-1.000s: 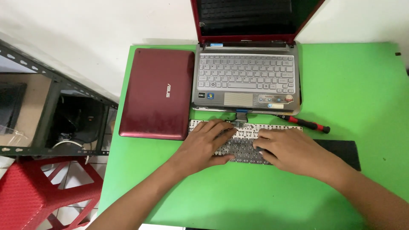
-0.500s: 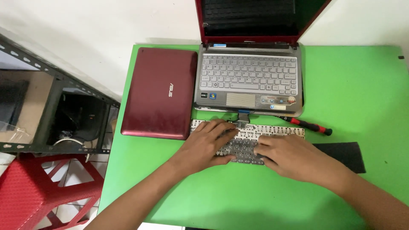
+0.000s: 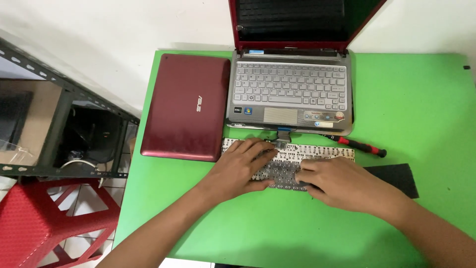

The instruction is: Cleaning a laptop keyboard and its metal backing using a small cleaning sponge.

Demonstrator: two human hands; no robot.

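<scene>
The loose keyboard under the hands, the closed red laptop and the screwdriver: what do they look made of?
Loose keyboard: likely thin plastic keys on a flat backing, matte pale grey; both hands, left and right, rest on it. Closed red laptop: glossy dark red lid with soft reflections, plastic or coated metal, hard to tell. Screwdriver: red and black handle, probably plastic or rubber.

your green table (image 3: 421, 99) | open silver-decked red laptop (image 3: 290, 92) at the back | closed dark-red laptop (image 3: 186, 106) just left of it | loose white keyboard panel (image 3: 327, 151) in front, under your left hand (image 3: 243, 168) and right hand (image 3: 342, 183) | red-handled screwdriver (image 3: 359, 145) right | flat black rectangular pad (image 3: 396, 177) nearer you, right
</scene>
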